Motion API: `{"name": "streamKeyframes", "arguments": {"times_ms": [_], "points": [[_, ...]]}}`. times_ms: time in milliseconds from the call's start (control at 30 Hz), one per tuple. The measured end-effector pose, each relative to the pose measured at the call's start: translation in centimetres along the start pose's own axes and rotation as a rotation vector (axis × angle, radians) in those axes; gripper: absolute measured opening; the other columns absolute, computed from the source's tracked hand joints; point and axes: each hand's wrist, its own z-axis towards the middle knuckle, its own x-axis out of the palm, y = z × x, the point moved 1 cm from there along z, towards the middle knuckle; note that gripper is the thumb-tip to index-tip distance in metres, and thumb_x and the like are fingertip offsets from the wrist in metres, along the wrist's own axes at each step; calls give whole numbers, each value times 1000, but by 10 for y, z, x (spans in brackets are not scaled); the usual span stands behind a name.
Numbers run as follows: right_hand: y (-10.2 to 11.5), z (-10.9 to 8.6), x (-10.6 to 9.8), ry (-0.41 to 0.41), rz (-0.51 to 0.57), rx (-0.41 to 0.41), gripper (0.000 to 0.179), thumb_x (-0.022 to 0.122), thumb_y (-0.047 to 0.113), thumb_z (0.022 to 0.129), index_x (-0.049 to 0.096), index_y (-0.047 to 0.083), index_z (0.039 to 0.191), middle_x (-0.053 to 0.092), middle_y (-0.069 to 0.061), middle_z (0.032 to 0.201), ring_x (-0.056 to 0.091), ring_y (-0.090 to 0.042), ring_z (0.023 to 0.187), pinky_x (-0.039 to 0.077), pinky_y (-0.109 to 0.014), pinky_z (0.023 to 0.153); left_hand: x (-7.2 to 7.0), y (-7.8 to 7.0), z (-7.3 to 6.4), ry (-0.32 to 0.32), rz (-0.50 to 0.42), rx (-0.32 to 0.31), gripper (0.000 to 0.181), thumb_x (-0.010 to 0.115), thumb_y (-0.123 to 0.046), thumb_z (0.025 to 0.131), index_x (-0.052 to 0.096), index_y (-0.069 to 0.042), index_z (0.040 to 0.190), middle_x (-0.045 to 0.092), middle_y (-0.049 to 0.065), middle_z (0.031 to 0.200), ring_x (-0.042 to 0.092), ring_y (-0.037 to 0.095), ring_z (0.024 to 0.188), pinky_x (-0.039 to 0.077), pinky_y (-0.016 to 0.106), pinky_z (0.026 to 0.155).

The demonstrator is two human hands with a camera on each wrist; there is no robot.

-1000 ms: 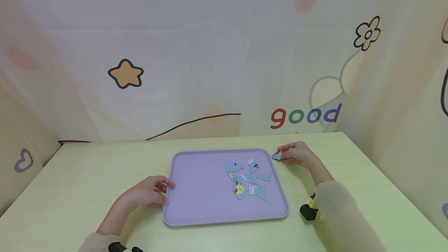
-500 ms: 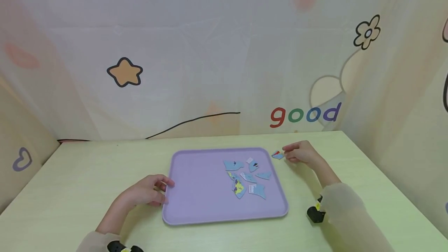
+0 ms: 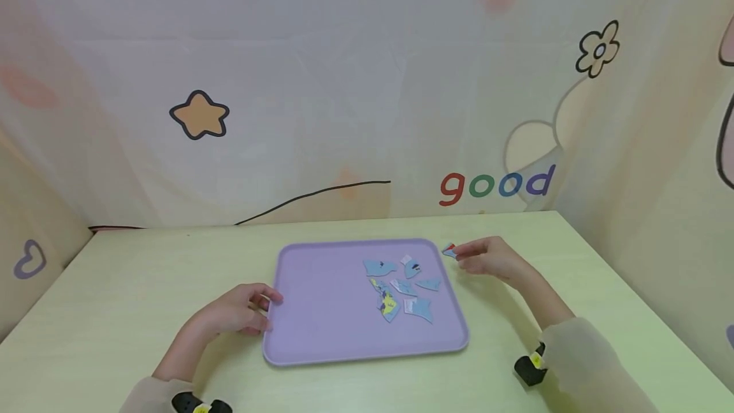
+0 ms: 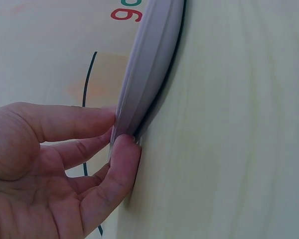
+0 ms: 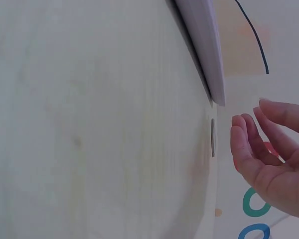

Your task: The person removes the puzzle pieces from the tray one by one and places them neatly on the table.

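My left hand [image 3: 243, 308] is at the left rim of the lavender tray [image 3: 318, 343]. In the left wrist view its fingertips pinch the tray's edge [image 4: 152, 59]. On the table just past the tray's right rim lies a small puzzle piece [image 3: 449, 248], light blue with red. My right hand [image 3: 493, 259] hovers right beside it, overlapping its right end in the head view. In the right wrist view the piece [image 5: 213, 138] shows edge-on, flat on the table, with a gap to the loosely bent fingers [image 5: 239, 139], which hold nothing.
Several light blue puzzle pieces [image 3: 420, 310] lie on the tray's right half, some with yellow or white parts. The table [image 3: 172, 260] ends at a cloth backdrop [image 3: 298, 113] behind, printed with a star, a flower and "good". More cloth hangs at both sides.
My right hand let go of the red and blue puzzle piece beside the tray, drew back right, then came back over its right end. My left hand stayed at the tray's rim.
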Motion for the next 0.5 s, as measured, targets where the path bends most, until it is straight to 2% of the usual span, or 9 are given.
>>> {"name": "streamKeyframes", "arguments": {"times_ms": [200,500], "points": [[5,-11,12,54,-53,-53,39,62,6,80,56,-8,116,61,-19,108,60,-20,93,50,-34,81,-1,0,1,4,-4,3,41,67,3,72,53,3,110,46,10,92,49,19,78,51,34,67],[16,-23,31,126,-28,-113,37,63,6,81,57,-11,113,61,-22,107,59,-21,95,50,-31,80,0,0,0,8,-7,-1,40,67,4,73,53,4,111,45,10,92,49,19,77,50,34,66]]}}
